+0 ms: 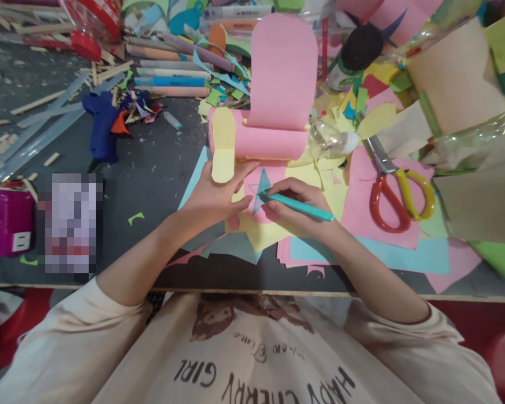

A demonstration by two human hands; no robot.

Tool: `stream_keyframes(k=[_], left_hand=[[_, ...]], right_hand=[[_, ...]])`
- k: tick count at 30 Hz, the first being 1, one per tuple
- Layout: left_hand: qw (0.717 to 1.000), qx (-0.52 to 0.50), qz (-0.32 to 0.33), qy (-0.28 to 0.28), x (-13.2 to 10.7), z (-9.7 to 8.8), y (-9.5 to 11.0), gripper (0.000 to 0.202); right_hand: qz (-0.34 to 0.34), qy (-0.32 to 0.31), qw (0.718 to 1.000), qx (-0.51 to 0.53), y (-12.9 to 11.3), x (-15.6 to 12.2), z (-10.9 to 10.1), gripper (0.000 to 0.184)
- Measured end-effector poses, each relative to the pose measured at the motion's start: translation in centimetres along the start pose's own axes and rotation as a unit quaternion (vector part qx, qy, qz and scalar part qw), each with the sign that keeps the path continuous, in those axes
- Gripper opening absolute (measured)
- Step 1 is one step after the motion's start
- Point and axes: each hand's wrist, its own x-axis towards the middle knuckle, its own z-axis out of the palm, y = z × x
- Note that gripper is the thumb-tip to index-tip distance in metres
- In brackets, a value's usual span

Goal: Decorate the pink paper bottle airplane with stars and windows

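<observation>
Work from the counter (155,147) up: both forearms are best kept braced near its edge, so that the strokes come from the fingers. The left hand (216,191) lies open, fingers spread beside the drawing; light, even pressure should steady the paper without crushing the pink paper roll (273,144) just beyond. The right hand (306,193) grips a teal marker (306,208), its tip on the star; short strokes running from the outline inward should give the cleanest fill, with the left thumb clear of wet ink.

As for looks, a tall, round-ended pink flap (284,67) stretches beyond the roll, and a pale yellow strip (224,140) with rounded ends crosses the roll's left end. The pink paper (280,171) lies between the hands, below the roll; whether they join is unclear. On it, the teal star (264,180) has its upper point filled, its left point only outlined.
</observation>
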Motion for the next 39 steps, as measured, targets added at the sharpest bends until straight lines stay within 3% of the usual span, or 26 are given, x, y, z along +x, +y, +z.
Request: stream_keyframes(k=[6,22,34,39], left_hand=[[1.0,-0.002,0.008,0.001,-0.01,-0.01,-0.08,0.061],[1.0,-0.007,0.02,0.001,0.13,0.22,-0.23,0.062],[1.0,0.01,0.016,0.005,0.19,0.19,-0.15,0.062],[0.999,0.022,0.022,0.011,0.22,0.18,-0.16,0.06]], right_hand=[[0.019,0.002,1.0,-0.018,-0.2,-0.32,0.04,0.01],[0.046,-0.067,0.995,-0.05,-0.07,-0.58,-0.41,0.021],[0.036,-0.039,0.997,-0.049,-0.37,-0.6,-0.08,0.022],[0.046,-0.06,0.996,-0.044,-0.58,-0.56,-0.06,0.025]])
